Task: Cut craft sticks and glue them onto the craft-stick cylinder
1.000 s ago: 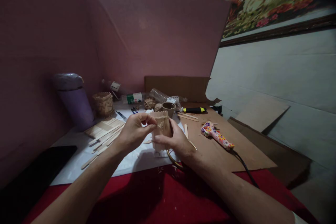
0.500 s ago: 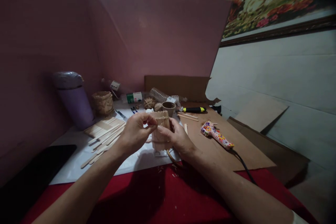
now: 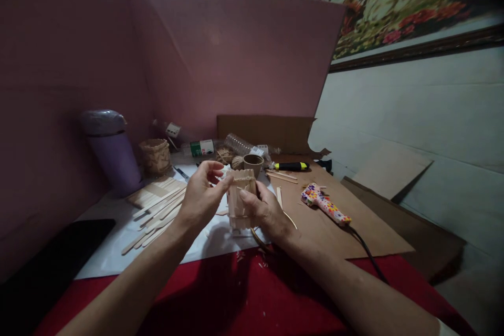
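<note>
A small box made of wooden craft sticks (image 3: 238,200) stands upright over the white sheet (image 3: 118,241), with a strand of twine running round its top. My right hand (image 3: 266,211) grips the box from the right side, thumb pressed on its front. My left hand (image 3: 201,195) is at the box's left top corner, thumb and forefinger pinching the twine end, the other fingers curled loosely above.
Loose craft sticks (image 3: 157,209) lie at the left on the sheet. A flower-patterned glue gun (image 3: 323,202) with its cable rests on brown cardboard (image 3: 338,226) at the right. Behind are a purple tumbler (image 3: 112,150), a woven basket (image 3: 155,155), bottles, twine balls, a small cup (image 3: 252,163) and a yellow-black cutter (image 3: 290,166).
My left hand has lifted slightly and its fingers have opened out while still pinching the twine. My right thumb has moved onto the box's front. The box sits a little lower.
</note>
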Demonstrator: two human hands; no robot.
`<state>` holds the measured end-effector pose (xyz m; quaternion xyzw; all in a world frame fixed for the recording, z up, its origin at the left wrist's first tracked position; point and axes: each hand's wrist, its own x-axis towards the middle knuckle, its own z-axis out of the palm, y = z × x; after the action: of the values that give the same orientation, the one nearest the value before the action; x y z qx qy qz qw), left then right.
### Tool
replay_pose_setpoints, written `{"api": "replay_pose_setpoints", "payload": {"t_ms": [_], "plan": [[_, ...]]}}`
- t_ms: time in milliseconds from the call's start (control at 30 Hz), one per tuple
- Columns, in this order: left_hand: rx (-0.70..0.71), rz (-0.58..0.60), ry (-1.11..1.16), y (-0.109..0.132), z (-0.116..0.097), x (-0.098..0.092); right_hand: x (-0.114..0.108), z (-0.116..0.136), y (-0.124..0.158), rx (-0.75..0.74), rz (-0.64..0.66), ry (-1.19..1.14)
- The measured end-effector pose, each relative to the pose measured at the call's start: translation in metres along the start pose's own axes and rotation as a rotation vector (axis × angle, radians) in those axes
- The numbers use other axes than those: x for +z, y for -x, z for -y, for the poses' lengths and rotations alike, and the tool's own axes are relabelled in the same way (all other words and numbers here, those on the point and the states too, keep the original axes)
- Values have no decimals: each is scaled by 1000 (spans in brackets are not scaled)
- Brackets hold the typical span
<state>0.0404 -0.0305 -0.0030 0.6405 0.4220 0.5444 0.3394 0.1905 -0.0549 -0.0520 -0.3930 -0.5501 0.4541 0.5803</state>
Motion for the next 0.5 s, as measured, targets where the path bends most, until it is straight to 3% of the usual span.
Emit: {"api": "replay_pose_setpoints", "payload": {"t_ms": [200, 367, 500], "plan": [[-295, 212, 241, 4, 0, 2, -1, 1, -1, 20, -24, 7], [-295, 293, 240, 6, -4, 2, -1, 5, -1, 31, -15, 22], [-286, 265, 266, 6, -5, 4, -1, 6, -1, 24, 32, -12]]}}
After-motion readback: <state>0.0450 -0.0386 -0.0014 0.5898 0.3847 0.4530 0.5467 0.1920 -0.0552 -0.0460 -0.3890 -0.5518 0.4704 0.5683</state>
